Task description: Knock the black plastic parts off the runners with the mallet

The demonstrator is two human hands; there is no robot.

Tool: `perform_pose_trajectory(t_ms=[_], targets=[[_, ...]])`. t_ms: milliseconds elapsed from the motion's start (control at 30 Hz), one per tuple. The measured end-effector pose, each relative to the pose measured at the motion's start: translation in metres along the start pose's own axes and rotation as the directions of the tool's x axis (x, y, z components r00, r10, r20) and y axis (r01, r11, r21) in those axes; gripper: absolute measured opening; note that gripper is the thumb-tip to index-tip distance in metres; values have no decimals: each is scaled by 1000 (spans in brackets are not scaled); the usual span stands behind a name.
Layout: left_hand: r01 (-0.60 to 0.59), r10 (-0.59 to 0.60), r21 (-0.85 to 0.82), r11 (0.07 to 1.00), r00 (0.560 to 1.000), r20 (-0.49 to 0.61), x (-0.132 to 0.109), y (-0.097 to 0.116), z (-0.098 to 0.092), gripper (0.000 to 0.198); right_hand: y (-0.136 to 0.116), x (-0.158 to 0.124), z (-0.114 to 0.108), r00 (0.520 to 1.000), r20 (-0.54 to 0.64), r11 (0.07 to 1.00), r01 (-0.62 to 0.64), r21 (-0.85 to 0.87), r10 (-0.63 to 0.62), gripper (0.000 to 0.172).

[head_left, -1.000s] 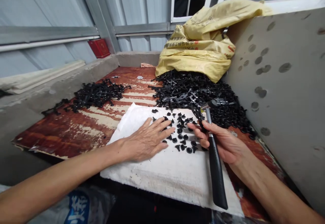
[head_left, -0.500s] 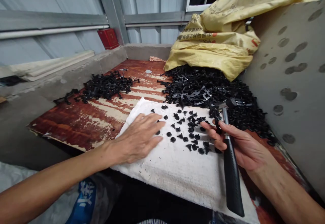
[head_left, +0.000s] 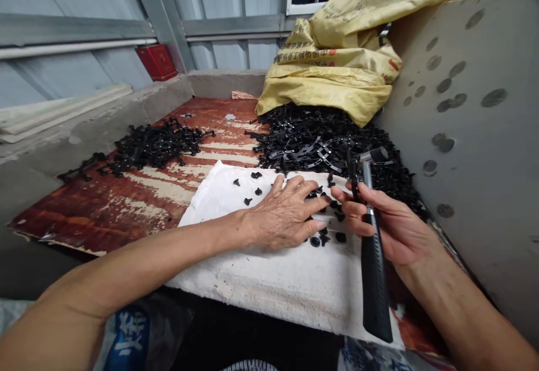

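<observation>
And here on the surface (head_left: 155,205), take the white cloth (head_left: 261,281) as the dial's centre, twelve pointing away from the person. The left hand (head_left: 290,211) is right over the cloth, fingers spread wide, palm down, nothing visibly gripped! Its fingertips reach towards three, in among the small black pieces (head_left: 315,242); several peep out between and beyond the fingers, at two to four o'clock of that hand, and a looser handful lies on the cloth at its ten. Is the palm pressing on the cloth? Can't tell from here.

Across to the right hand (head_left: 391,228), between two and three: fingers curled, a firm hold on the hammer (head_left: 376,281), head up towards twelve, black handle running down towards six over the cloth's edge. There's a dark part (head_left: 353,177) too, upright at the fingertips, close beside the hammer's head, its shape partly hidden.

Further out, a big pile of black linked parts (head_left: 290,141) at one o'clock, spilling from under a yellow sack (head_left: 328,79). A smaller heap (head_left: 155,143) sits at ten, a red box (head_left: 158,62) beyond it, and a spotted panel (head_left: 484,152) stands at two.
</observation>
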State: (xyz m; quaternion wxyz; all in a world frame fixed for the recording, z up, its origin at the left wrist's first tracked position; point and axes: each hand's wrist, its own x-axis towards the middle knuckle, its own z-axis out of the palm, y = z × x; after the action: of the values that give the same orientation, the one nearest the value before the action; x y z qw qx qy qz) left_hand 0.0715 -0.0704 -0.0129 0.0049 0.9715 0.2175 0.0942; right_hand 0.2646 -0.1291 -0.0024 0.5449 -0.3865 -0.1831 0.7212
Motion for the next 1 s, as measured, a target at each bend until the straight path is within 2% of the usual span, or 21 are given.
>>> perform_pose_trajectory(t_ms=[100,167,333,567,700,800,900,1000], targets=[[89,-89,-7,996,995,-39,-12,-2,-5,41,0,0,-1,1000,-18,1000,25,17,-25,6],[133,-133,-14,991,991,-17,-25,-3,-6,37,1,1,-1,999,-31,999,31,25,-30,5],[120,-120,-1,993,992,47,-59,3,0,41,4,2,0,999,-46,1000,-6,12,6,6],[145,-147,-50,988,989,-32,-94,8,-1,41,5,-3,2,1000,4,1000,13,-8,-13,9],[90,-89,-1,996,987,-133,-90,15,-2,37,7,-3,1,998,51,999,41,-35,-39,11],[25,-18,51,998,991,-136,-78,21,3,39,7,-3,1,997,66,998,38,-59,-34,14],[46,-37,75,996,992,-124,-72,24,8,39,7,-3,2,999,46,996,24,-81,-20,17],[96,-90,45,994,988,-124,-76,24,10,34,7,-5,4,1000,21,996,19,-83,-17,21]])
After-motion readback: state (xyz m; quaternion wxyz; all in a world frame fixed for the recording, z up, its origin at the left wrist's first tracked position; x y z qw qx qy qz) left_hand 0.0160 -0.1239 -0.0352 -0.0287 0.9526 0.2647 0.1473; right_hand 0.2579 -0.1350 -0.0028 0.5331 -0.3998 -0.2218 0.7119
